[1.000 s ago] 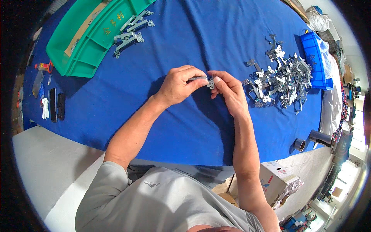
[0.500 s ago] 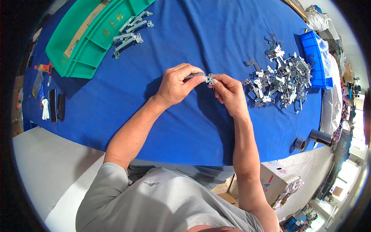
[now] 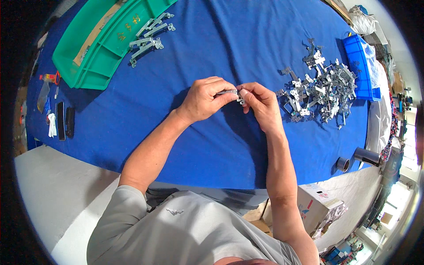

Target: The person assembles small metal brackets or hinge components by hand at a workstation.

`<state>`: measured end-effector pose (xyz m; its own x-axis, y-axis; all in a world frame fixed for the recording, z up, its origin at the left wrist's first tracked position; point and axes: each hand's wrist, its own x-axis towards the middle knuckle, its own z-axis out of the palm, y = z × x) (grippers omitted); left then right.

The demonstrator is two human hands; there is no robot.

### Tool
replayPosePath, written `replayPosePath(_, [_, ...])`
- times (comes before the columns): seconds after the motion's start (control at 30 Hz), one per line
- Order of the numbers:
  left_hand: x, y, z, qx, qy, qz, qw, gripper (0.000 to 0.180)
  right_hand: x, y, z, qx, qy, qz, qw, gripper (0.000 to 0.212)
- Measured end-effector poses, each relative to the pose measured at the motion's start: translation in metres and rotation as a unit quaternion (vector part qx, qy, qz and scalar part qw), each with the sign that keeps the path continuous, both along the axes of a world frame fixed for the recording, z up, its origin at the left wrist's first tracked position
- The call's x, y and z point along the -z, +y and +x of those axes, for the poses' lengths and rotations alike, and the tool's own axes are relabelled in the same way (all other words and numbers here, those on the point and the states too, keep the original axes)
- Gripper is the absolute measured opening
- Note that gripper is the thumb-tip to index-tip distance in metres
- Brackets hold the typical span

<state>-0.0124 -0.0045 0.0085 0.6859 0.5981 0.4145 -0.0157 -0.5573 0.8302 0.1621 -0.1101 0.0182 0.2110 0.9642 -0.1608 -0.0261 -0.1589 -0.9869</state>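
Over the middle of the blue cloth, my left hand (image 3: pixel 204 100) pinches a small silvery metal hinge (image 3: pixel 240 100) between thumb and fingers. Its arm lies mostly under my left fingers, and its plate end with holes shows between the two hands. From the other side my right hand (image 3: pixel 262 105) grips that plate end, thumb on top and fingers curled. The fingertips of both hands nearly touch, so much of the piece is hidden. To the right lies a loose pile of similar metal hinges (image 3: pixel 324 90). A few more metal hinges (image 3: pixel 150 37) rest at the far left.
A green plastic bin (image 3: pixel 95 77) stands at the far left, a blue crate (image 3: pixel 363 68) at the right edge. Dark strips (image 3: pixel 65 120) and orange-handled scissors (image 3: pixel 57 77) lie on the left. A dark cylinder (image 3: pixel 367 156) and a ring-shaped piece (image 3: pixel 342 164) sit near right.
My hands have come closer together. The plate end has turned and tipped downward, and my right thumb and fingers now cover more of it. The piles stay as they were.
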Motion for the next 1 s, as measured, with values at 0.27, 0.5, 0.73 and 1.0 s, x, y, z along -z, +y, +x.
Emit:
replayPosePath(0.27, [0.000,0.000,0.001,-0.023,-0.021,-0.026,0.999,0.014,-0.008,-0.001,0.004,0.076,0.006,-0.002,0.997,0.018])
replayPosePath(0.5, [-0.001,0.001,0.001,-0.045,-0.042,-0.030,0.998,0.014,-0.007,-0.003,0.002,-0.001,-0.048,-0.065,0.997,0.019])
replayPosePath(0.73, [-0.002,0.001,0.000,-0.030,-0.023,-0.059,0.998,0.016,-0.002,-0.003,0.002,0.004,-0.067,-0.040,0.997,0.018])
replayPosePath(1.0, [-0.003,0.000,0.001,-0.017,-0.005,-0.053,0.998,0.015,-0.002,-0.002,0.002,0.006,-0.066,-0.021,0.998,0.020])
